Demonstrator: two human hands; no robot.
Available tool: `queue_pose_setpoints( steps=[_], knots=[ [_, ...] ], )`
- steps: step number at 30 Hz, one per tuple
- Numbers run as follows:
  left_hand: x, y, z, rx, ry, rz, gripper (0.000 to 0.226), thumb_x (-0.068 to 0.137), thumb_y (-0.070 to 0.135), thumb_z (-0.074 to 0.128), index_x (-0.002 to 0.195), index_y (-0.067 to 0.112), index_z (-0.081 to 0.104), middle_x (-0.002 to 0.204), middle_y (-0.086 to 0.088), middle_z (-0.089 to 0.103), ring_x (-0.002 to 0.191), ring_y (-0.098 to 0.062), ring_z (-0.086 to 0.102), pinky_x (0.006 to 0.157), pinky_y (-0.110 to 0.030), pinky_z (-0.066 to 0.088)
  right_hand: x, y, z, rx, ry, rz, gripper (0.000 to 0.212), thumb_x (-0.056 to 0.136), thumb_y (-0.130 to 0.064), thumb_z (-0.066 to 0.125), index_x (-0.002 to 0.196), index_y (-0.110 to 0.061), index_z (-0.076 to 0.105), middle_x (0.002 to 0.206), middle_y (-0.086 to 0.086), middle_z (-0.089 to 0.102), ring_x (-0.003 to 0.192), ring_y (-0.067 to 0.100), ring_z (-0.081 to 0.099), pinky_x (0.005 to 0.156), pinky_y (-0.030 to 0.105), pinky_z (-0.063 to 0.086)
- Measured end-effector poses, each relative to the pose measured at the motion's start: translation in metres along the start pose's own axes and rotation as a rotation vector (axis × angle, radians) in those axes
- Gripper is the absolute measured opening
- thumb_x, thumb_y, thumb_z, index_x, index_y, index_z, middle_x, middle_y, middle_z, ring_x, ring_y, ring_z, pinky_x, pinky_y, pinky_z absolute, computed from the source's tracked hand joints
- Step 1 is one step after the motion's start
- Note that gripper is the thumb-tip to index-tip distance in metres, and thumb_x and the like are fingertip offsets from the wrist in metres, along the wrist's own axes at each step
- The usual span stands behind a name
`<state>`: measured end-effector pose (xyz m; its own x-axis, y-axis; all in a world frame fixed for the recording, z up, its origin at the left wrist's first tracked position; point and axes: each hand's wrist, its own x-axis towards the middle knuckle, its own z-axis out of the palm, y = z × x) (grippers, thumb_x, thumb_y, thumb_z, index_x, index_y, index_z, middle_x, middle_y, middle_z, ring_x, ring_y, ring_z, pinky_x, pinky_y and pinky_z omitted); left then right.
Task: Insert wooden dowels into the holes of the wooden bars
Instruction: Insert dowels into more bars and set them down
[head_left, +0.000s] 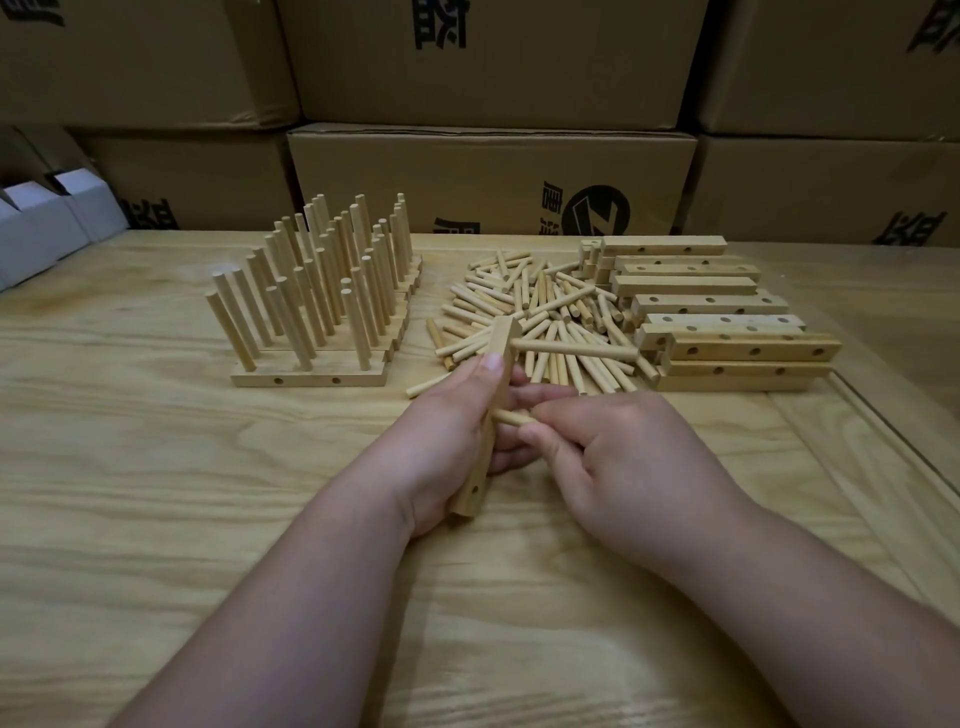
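Seen from above, looking down at two bare forearms over a pale wooden table (156, 519). Left hand (447, 441) wrapped around a wooden bar (485, 426), held on end and tilted slightly, lower end near the tabletop, one hole visible close to that end. One dowel (574, 349) already seated near the top of the bar, sticking out sideways to the right. Right hand (618, 457) pinching a second dowel (511, 417) between thumb and fingertips, its tip at the bar's side about halfway down (whether it has entered a hole cannot be told). Behind the hands, a loose heap of dowels (535, 312) spread on the table. Right of the heap, a stack of unfilled bars (711, 312) with drilled holes showing. Left of the heap, rows of finished bars (317, 301) lying flat, dowels standing upright in them. Along the back, stacked brown cardboard boxes (488, 171), closed, contents unseen, printed in black with partial characters and a round logo, too cropped to read. Far left, small white boxes (47, 223), open at the top, insides not visible.
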<state>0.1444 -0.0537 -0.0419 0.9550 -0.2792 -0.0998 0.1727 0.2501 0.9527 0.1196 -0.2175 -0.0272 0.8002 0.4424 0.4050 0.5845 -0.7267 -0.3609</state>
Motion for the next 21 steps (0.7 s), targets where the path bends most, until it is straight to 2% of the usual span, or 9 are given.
queue_pose_setpoints(
  steps=[3,5,7,9,11,13,16,19,21],
  knots=[
    [0.0,0.002,0.001,-0.001,0.013,-0.019,0.036,0.11,0.041,0.028,0.111,0.013,0.05,0.108,-0.007,0.078,0.085,-0.02,0.074,0.078,-0.032,0.062,0.0,-0.004,-0.002,-0.017,0.015,-0.006,0.026,0.097,-0.026,0.054,0.083,-0.017,0.074,0.084,-0.005,0.075,0.101,0.009,0.069,0.079,0.019,0.049],
    [-0.001,0.003,0.002,-0.017,0.035,-0.032,0.035,0.109,0.04,0.031,0.11,0.012,0.053,0.094,-0.003,0.079,0.073,-0.015,0.073,0.066,-0.028,0.061,0.001,-0.005,-0.003,-0.015,-0.014,-0.011,0.025,0.098,-0.026,0.055,0.09,-0.016,0.076,0.095,-0.006,0.077,0.11,0.006,0.066,0.088,0.025,0.053],
    [-0.001,0.003,0.003,-0.032,0.058,-0.039,0.034,0.109,0.038,0.034,0.106,0.012,0.056,0.077,0.001,0.076,0.062,-0.011,0.071,0.06,-0.024,0.058,0.002,-0.003,-0.006,-0.035,-0.047,-0.011,0.028,0.098,-0.031,0.053,0.107,-0.018,0.076,0.112,-0.007,0.075,0.112,0.008,0.065,0.091,0.032,0.053],
    [-0.001,0.003,0.005,-0.044,0.067,-0.041,0.033,0.109,0.036,0.035,0.105,0.011,0.056,0.07,0.0,0.072,0.057,-0.011,0.068,0.058,-0.024,0.057,0.004,-0.002,-0.01,-0.055,-0.076,-0.004,0.033,0.097,-0.035,0.052,0.115,-0.019,0.075,0.119,-0.008,0.072,0.109,0.013,0.068,0.089,0.035,0.054],
    [-0.002,0.003,0.006,-0.045,0.07,-0.042,0.033,0.109,0.036,0.035,0.106,0.01,0.056,0.069,0.0,0.071,0.057,-0.011,0.068,0.058,-0.024,0.057,0.004,-0.002,-0.01,-0.049,-0.081,0.008,0.032,0.097,-0.035,0.053,0.115,-0.02,0.075,0.119,-0.009,0.072,0.107,0.013,0.068,0.088,0.035,0.054],
    [-0.002,0.003,0.005,-0.026,0.066,-0.042,0.033,0.109,0.037,0.036,0.107,0.01,0.056,0.071,0.0,0.072,0.062,-0.012,0.069,0.061,-0.025,0.058,0.003,-0.002,-0.007,-0.006,-0.053,0.035,0.027,0.097,-0.032,0.056,0.111,-0.024,0.077,0.119,-0.015,0.071,0.11,0.008,0.066,0.091,0.027,0.053],
    [-0.001,0.003,0.005,0.003,0.063,-0.036,0.033,0.109,0.036,0.036,0.107,0.01,0.056,0.077,-0.001,0.076,0.068,-0.013,0.071,0.069,-0.028,0.061,0.002,0.0,0.0,0.188,-0.019,0.148,0.02,0.096,-0.025,0.061,0.1,-0.032,0.08,0.112,-0.032,0.067,0.116,-0.013,0.055,0.09,-0.001,0.038],
    [-0.001,0.002,0.005,0.006,0.064,-0.03,0.033,0.109,0.036,0.036,0.109,0.009,0.056,0.085,-0.004,0.078,0.075,-0.016,0.074,0.073,-0.03,0.062,0.006,0.001,-0.001,0.415,-0.109,0.282,0.026,0.097,-0.02,0.061,0.09,-0.033,0.082,0.1,-0.035,0.068,0.112,-0.024,0.051,0.088,-0.003,0.035],
    [-0.002,0.003,0.005,0.012,0.058,-0.037,0.035,0.109,0.037,0.036,0.111,0.009,0.057,0.086,-0.004,0.077,0.077,-0.017,0.075,0.072,-0.031,0.062,0.009,0.003,-0.007,0.508,-0.173,0.343,0.027,0.098,-0.021,0.061,0.085,-0.031,0.082,0.092,-0.033,0.071,0.102,-0.027,0.053,0.08,-0.005,0.035]
  ],
)
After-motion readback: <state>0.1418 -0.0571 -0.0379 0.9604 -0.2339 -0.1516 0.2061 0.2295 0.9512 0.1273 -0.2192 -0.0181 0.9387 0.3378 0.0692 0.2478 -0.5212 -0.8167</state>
